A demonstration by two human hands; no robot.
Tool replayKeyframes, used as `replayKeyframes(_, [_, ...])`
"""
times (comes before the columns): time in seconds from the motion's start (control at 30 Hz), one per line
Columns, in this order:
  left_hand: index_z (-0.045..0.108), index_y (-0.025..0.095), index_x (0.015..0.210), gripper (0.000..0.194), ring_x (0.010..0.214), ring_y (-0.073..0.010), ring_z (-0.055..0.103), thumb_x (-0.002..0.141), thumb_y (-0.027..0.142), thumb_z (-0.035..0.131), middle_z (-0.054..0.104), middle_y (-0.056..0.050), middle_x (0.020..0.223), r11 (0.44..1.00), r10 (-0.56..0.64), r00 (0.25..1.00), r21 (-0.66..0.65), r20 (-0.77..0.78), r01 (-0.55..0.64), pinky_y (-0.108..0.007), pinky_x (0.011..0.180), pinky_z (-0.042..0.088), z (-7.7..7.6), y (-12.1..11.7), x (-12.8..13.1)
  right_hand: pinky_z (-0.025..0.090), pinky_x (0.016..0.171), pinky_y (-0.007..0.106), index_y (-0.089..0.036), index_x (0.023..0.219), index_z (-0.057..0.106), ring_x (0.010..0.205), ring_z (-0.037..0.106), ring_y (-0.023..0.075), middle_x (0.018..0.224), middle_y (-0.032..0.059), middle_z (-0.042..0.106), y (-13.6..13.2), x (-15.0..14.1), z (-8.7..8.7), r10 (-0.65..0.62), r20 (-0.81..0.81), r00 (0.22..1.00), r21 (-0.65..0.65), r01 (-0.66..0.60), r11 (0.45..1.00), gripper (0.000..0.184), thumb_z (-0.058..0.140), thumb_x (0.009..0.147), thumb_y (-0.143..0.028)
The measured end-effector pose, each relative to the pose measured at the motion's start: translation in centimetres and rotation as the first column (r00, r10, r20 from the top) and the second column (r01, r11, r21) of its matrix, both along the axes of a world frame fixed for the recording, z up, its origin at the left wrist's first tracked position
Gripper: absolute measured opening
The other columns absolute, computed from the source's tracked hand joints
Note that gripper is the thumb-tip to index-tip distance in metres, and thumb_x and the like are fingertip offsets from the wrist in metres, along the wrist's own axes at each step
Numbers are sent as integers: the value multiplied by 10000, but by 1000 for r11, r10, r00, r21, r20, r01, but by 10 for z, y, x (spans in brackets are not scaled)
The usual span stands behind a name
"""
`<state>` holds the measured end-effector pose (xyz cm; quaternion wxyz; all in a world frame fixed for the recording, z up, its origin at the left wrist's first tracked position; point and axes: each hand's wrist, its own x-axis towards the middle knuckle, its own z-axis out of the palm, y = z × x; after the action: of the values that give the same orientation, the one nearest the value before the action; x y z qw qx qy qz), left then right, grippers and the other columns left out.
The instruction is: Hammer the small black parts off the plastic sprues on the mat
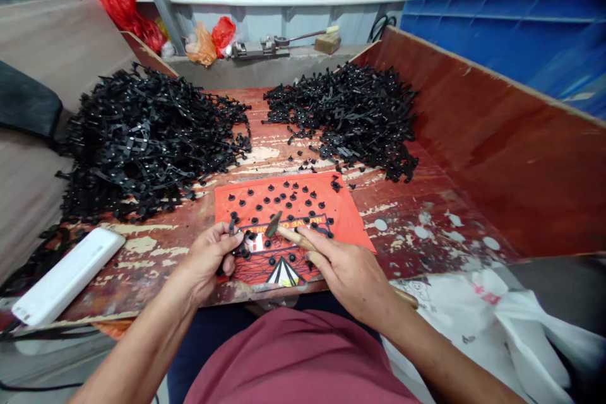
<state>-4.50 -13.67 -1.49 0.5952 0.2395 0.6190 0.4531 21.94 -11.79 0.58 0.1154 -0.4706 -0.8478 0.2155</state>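
My right hand (353, 274) grips the wooden handle of a small knife (273, 226), its short dark blade pointing to the left. Between the thumb and fingers of my left hand (208, 257) is a small black plastic part (232, 226), partly hidden by the fingers. Both hands are over the near part of an orange printed sheet (348, 218). Several small black round pieces (259, 207) stand scattered across this sheet, and a few lie close to my left fingertips. The knife blade is apart from the part in my left hand.
Large heaps of black parts lie at the left (151, 139) and back right (350, 113) of the worn red table (402, 214). A white oblong device (69, 274) sits at the left edge. Wooden boards (497, 158) wall the sides; a blue crate (511, 38) stands beyond the right one.
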Motion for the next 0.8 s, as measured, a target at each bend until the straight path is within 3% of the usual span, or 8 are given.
replayKeyframes(0.3, [462, 203, 714, 521, 225, -9, 268, 502, 417, 888, 433, 154, 390, 998, 39, 999, 39, 20, -40, -130, 263, 216, 3, 2, 9, 560, 905, 344, -366, 1486, 440, 971, 715, 189, 1243, -9, 708, 8, -14, 21, 85, -53, 995, 86, -80, 993, 434, 422, 1057, -302])
replayKeyframes(0.43, [483, 202, 749, 513, 235, -7, 254, 525, 426, 886, 410, 161, 396, 996, 30, 999, 83, 30, -32, -127, 271, 205, 0, 0, 9, 558, 816, 300, -325, 1527, 382, 941, 704, 188, 1159, 21, 727, 4, -20, 17, 94, -28, 995, 144, -89, 986, 501, 457, 1037, -253])
replayKeyframes(0.57, [489, 204, 775, 502, 240, 0, 230, 556, 431, 880, 401, 163, 419, 995, 11, 999, 102, 41, -15, -125, 269, 188, -6, -2, 7, 543, 660, 302, -354, 1521, 390, 788, 707, 214, 986, 17, 741, 3, -23, 10, 98, 170, 981, 138, -122, 983, 532, 505, 1010, -264])
replayKeyframes(0.73, [466, 205, 742, 509, 244, -1, 237, 560, 444, 876, 394, 160, 420, 995, 8, 999, 101, 32, -11, -127, 266, 199, -7, -1, 7, 527, 715, 295, -327, 1540, 355, 879, 702, 202, 1071, 30, 735, 5, -22, 15, 70, 79, 994, 183, -83, 980, 507, 436, 1042, -278])
replayKeyframes(0.8, [470, 201, 743, 509, 245, -1, 247, 555, 445, 876, 416, 154, 431, 996, 0, 1000, 90, 26, -2, -128, 268, 205, -6, 0, 7, 513, 662, 290, -317, 1524, 391, 811, 702, 203, 1009, 32, 747, 4, -23, 16, 78, 132, 988, 171, -100, 980, 494, 452, 1034, -283])
